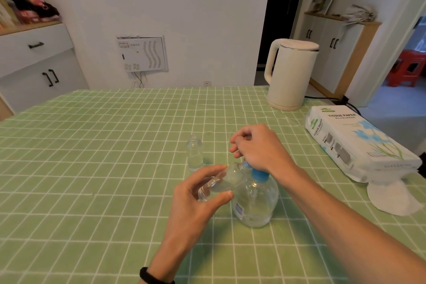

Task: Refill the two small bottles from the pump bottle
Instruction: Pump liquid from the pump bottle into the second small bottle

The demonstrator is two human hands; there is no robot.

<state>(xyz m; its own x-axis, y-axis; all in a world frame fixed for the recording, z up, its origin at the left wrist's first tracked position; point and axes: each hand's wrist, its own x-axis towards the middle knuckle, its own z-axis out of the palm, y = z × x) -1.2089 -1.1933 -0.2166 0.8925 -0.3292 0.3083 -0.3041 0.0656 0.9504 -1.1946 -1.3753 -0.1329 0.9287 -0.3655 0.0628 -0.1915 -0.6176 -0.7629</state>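
A clear pump bottle [255, 200] with a blue pump top stands on the green checked tablecloth near the middle. My right hand [255, 147] rests on top of the pump, fingers loosely curled, covering the pump head. My left hand [196, 200] grips a small clear bottle [219, 182], tilted on its side with its mouth at the blue nozzle. A second small clear bottle [195, 153] stands upright and uncapped just behind, with a little liquid in the bottom.
A white electric kettle [289, 74] stands at the table's back right, its cable running off the edge. A pack of tissue paper [355, 143] lies at the right edge, with a loose tissue [391, 196] beside it. Cabinets line both walls.
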